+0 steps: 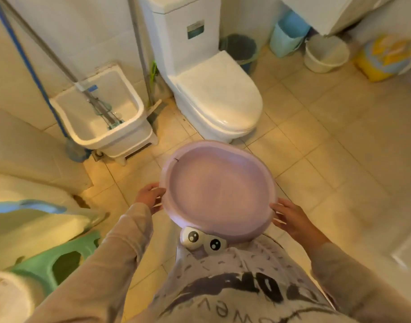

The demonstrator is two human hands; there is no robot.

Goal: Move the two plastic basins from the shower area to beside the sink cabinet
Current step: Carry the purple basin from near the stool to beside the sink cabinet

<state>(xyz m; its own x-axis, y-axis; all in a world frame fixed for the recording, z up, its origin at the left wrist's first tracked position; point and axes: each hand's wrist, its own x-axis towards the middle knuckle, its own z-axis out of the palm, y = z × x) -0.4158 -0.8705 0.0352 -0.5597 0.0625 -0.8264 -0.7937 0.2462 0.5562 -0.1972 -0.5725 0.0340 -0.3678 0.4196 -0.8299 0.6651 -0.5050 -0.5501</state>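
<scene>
A round lilac plastic basin (219, 190) is held level above the tiled floor, in front of my body. My left hand (150, 197) grips its left rim. My right hand (293, 219) holds its right rim, fingers spread along the edge. The basin looks empty inside. Whether a second basin is stacked under it cannot be told. The white sink cabinet (335, 12) shows at the top right.
A white toilet (213, 94) with shut lid stands straight ahead. A mop sink (102, 117) with mop handles is at left. A dark bin (240, 48), blue bin (288, 33), white bucket (325, 53) and yellow container (383, 58) line the far wall. A green stool (57, 262) sits at lower left.
</scene>
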